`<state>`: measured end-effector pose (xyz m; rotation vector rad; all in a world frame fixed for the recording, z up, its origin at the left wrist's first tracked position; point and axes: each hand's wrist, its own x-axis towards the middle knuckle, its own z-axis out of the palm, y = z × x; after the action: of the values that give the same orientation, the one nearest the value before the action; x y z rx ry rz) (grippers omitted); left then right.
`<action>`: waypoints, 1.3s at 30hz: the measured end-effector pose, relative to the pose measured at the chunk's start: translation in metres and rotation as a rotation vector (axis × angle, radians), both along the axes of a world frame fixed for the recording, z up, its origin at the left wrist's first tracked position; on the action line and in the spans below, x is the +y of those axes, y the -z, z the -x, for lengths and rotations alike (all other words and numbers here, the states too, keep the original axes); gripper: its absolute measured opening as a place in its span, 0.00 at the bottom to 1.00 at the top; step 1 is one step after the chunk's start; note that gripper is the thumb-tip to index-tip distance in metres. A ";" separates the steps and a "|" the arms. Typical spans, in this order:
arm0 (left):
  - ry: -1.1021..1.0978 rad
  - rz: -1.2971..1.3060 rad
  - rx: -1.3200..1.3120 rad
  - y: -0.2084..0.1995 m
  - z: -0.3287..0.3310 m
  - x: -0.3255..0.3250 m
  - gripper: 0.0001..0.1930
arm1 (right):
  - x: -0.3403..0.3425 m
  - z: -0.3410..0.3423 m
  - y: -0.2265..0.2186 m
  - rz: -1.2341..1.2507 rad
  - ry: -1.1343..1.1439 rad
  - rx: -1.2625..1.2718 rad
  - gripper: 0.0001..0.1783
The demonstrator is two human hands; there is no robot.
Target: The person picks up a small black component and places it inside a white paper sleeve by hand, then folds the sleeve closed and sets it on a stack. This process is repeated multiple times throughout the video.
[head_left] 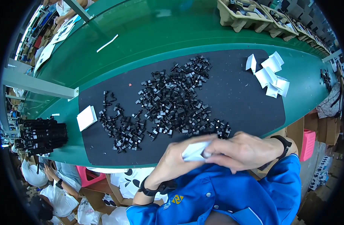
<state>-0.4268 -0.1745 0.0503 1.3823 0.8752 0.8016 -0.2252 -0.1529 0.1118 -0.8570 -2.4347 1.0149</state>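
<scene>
In front of my chest, at the near edge of the bench, my left hand point(176, 158) and my right hand point(240, 150) meet around a folded white paper piece point(194, 151). The fingers of both are closed on it, the right thumb and fingertips pinching its right end. Anything inside the fold is hidden. Just beyond my hands, a large heap of small black plastic parts point(172, 101) covers the middle of a dark mat point(232, 90). A smaller group of the same parts point(123, 131) lies to the left.
A stack of white paper sheets point(87, 118) lies at the mat's left edge. Several folded white papers point(268, 75) lie far right. Black bundled items point(44, 135) sit at the bench's left end. Moulded trays point(247, 17) stand at the back. Another person point(63, 183) is lower left.
</scene>
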 end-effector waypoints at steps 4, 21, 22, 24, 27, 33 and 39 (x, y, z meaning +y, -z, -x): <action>0.485 0.469 -0.288 0.004 0.014 0.004 0.25 | 0.015 0.009 -0.011 0.985 -0.062 -0.159 0.10; -0.305 0.163 -0.126 0.013 0.030 0.006 0.26 | 0.076 0.014 0.071 -0.438 0.018 -0.433 0.18; -0.308 0.155 -0.122 0.013 0.029 0.006 0.26 | 0.075 0.014 0.071 -0.433 0.009 -0.468 0.19; -0.307 0.143 -0.120 0.013 0.025 0.007 0.26 | 0.077 0.015 0.071 -0.442 0.015 -0.458 0.18; -0.295 0.089 -0.036 0.013 0.019 0.011 0.26 | 0.077 0.013 0.066 -0.459 0.032 -0.438 0.16; -0.244 -0.081 0.072 0.008 0.013 0.011 0.28 | 0.048 -0.006 -0.001 0.073 0.092 0.243 0.11; -0.151 -0.262 0.162 -0.005 -0.003 0.014 0.32 | 0.010 -0.002 -0.015 -0.369 0.075 -0.005 0.11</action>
<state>-0.4239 -0.1601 0.0552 1.6421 1.0371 0.9557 -0.2235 -0.1433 0.1267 -0.8125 -2.4627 0.5107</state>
